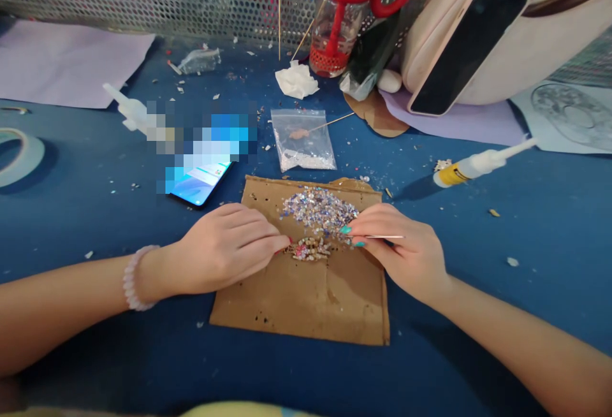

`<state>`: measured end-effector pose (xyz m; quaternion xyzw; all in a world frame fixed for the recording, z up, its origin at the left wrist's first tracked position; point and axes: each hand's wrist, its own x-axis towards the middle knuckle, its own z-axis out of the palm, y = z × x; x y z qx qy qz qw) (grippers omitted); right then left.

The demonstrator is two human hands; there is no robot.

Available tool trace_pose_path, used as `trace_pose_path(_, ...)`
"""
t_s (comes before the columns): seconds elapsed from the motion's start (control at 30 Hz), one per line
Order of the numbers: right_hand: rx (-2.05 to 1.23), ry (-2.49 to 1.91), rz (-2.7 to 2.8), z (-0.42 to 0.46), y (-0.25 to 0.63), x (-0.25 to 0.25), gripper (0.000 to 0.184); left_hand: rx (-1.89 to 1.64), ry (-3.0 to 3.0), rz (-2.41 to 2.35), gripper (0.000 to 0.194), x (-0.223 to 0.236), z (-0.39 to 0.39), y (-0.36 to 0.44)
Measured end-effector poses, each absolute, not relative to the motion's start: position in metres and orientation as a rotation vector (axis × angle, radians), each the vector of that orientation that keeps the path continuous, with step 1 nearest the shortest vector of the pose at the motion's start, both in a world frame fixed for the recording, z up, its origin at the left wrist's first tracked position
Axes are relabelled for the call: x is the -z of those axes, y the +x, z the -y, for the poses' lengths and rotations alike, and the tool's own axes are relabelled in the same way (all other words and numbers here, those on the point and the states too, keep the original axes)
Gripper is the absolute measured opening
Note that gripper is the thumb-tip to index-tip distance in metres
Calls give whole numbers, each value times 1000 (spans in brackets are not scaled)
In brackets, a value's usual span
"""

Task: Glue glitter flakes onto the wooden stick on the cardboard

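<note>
A brown cardboard piece (pixel 306 302) lies on the blue table. A heap of small shiny rhinestones (pixel 318 210) sits on its upper part, with a small decorated item (pixel 310 250) just below the heap. My left hand (pixel 224 248) rests palm down on the cardboard, its fingertips pressed on the left end of that item. My right hand (pixel 404 248) pinches a thin stick (pixel 385 236) between thumb and fingers, its tip hidden at the stones.
A phone (pixel 198 181) lies left of the cardboard and a small plastic bag of stones (pixel 302 139) behind it. Glue tubes lie at the right (pixel 471 165) and left (pixel 129 111). A tape roll (pixel 19 155), bottle (pixel 342 21), tissue (pixel 296 79) and bag with a second phone (pixel 466 47) stand around.
</note>
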<state>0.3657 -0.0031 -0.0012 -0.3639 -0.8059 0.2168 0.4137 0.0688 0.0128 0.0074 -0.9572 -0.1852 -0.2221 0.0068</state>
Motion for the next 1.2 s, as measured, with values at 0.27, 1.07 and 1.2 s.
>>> trace_pose_path(0.27, -546, -927, 2002, 3, 365, -2, 13, 660, -3085, 472, 20, -6, -14, 64)
trace_pose_path(1.07, -579, -848, 2047, 3, 366, 2, 12, 651, -3136, 407, 22, -5, -16, 64)
trace_pose_path(1.2, -579, -851, 2050, 2, 365, 1, 13, 649, -3146, 412, 22, -5, -16, 64)
